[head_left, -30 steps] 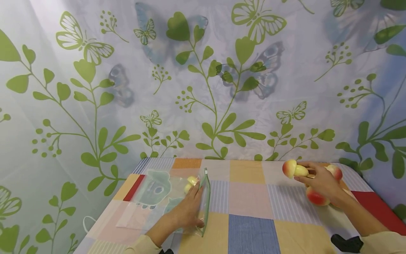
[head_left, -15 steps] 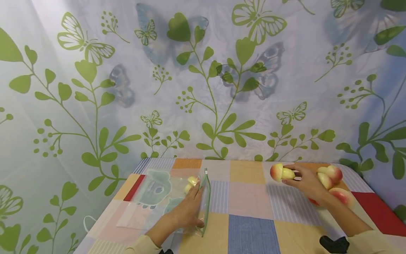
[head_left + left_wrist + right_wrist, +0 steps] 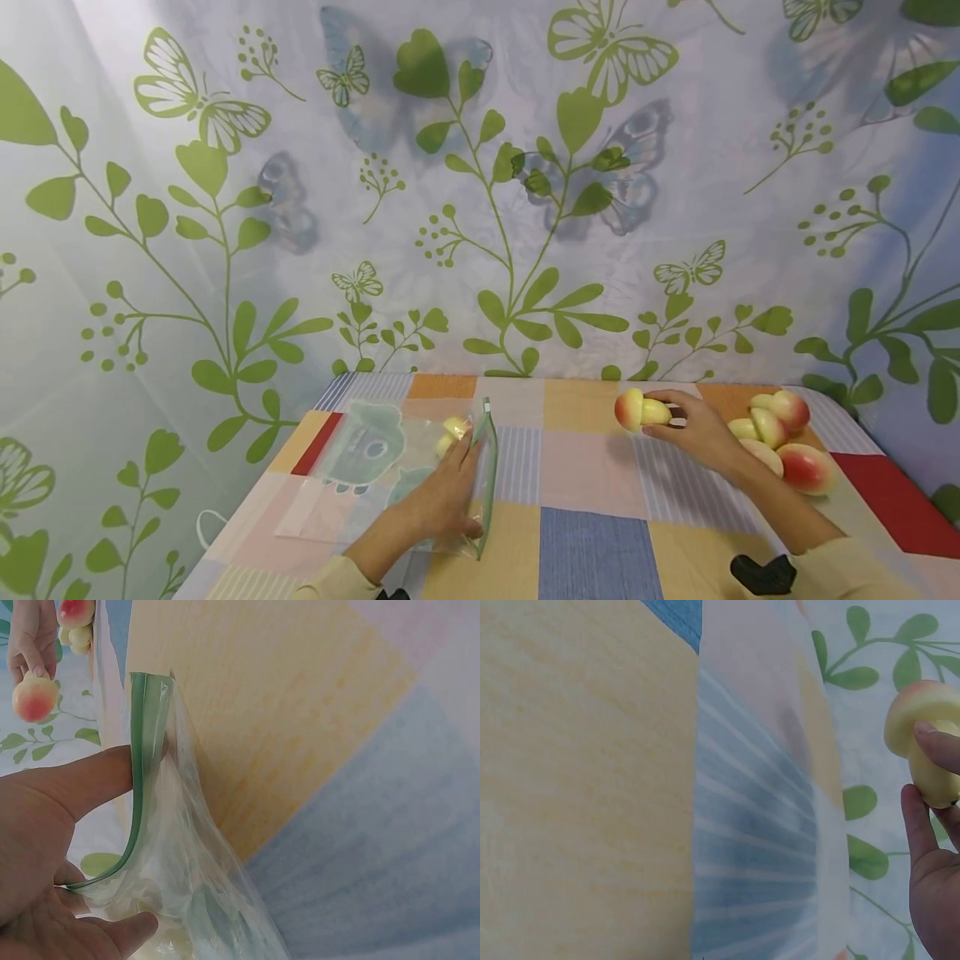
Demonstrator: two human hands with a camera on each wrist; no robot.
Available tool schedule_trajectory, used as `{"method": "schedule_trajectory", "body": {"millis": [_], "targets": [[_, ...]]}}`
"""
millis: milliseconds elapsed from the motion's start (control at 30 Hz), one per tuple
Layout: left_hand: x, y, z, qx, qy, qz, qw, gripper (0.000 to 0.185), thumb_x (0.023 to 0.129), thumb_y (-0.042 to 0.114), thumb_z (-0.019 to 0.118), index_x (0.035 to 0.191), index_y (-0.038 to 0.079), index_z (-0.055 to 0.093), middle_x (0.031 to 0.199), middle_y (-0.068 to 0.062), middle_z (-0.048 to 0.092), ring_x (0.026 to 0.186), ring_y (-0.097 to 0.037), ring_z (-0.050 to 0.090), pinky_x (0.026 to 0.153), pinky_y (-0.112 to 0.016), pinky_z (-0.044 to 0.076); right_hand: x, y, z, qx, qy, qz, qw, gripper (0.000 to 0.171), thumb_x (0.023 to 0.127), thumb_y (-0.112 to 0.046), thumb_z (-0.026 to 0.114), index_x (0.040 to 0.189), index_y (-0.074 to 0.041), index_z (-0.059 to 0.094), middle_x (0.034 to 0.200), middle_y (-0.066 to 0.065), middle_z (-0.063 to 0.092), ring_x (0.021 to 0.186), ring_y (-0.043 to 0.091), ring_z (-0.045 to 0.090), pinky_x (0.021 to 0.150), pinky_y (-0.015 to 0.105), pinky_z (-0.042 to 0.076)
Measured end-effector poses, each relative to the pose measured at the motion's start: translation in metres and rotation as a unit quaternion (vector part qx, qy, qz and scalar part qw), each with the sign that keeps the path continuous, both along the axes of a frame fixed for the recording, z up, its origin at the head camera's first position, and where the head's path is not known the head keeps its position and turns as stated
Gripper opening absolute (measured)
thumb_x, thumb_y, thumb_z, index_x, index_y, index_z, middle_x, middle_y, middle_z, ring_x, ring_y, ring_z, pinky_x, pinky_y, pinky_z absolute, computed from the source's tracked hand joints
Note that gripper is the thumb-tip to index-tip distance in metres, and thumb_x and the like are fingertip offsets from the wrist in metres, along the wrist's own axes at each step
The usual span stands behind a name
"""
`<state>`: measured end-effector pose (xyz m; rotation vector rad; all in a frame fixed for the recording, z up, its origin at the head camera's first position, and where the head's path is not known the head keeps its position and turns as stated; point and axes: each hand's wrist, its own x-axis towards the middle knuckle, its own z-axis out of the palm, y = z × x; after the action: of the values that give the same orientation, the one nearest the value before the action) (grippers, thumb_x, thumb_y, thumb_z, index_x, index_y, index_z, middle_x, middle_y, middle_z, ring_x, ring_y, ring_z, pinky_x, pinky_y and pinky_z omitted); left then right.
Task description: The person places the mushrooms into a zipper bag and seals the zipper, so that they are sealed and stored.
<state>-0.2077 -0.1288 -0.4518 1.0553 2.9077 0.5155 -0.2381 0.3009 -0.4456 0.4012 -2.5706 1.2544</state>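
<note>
My right hand (image 3: 701, 429) holds a toy mushroom (image 3: 628, 410) by its pale stem above the tablecloth, its red-and-yellow cap facing left. In the right wrist view, thumb and fingertips pinch that stem. On the left lies a clear zip bag (image 3: 315, 508) with a green edge (image 3: 491, 479) and a pale green cartoon print. My left hand (image 3: 446, 492) is at the bag's mouth; in the left wrist view its fingers spread, keeping the green-edged mouth (image 3: 138, 765) apart. Another toy mushroom (image 3: 454, 427) shows through the plastic, partly hidden by my fingers.
Several more toy mushrooms (image 3: 808, 468) lie heaped at the table's right side. A patchwork cloth (image 3: 596, 550) covers the table. Behind it hangs a curtain (image 3: 480, 250) with leaves and butterflies. A white loop (image 3: 206, 529) pokes out by the left edge.
My right hand has carried the toy mushroom leftward, away from the heap, exposing more of the heaped mushrooms. The left hand and the bag have stayed in place.
</note>
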Motion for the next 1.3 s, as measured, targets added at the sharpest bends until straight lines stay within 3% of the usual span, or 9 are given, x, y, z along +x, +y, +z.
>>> {"method": "schedule_trajectory", "body": {"millis": [267,900,1300], "targets": [[-0.001,-0.001,-0.001,-0.001,0.005,-0.003,1.0000,0.125,0.068,0.024,0.099,0.158,-0.012,0.019,0.164,-0.036,0.010,0.147,-0.054,0.021,0.116,-0.055,0.033,-0.003,-0.015,-0.002,0.000,-0.026,0.014,1.000,0.057,0.088,-0.021,0.085,0.136,-0.001,0.062,0.131,0.022,0.062,0.114,0.045,0.063,0.075,0.031,0.058],[-0.001,-0.002,-0.001,-0.004,0.015,-0.004,0.9999,0.124,0.069,0.024,0.099,0.158,-0.012,0.020,0.164,-0.035,0.011,0.149,-0.050,0.023,0.117,-0.053,0.033,-0.019,-0.061,-0.012,-0.029,-0.028,0.051,0.998,0.055,0.086,-0.016,0.086,0.134,-0.001,0.064,0.131,0.021,0.063,0.112,0.043,0.064,0.077,0.036,0.060],[0.000,-0.001,0.002,-0.002,0.006,-0.002,1.0000,0.124,0.069,0.022,0.099,0.158,-0.012,0.019,0.165,-0.034,0.010,0.149,-0.050,0.022,0.117,-0.053,0.032,-0.025,-0.089,-0.015,-0.061,-0.044,0.093,0.993,0.051,0.083,-0.009,0.088,0.129,0.001,0.067,0.127,0.019,0.063,0.107,0.036,0.065,0.083,0.033,0.061]]}}
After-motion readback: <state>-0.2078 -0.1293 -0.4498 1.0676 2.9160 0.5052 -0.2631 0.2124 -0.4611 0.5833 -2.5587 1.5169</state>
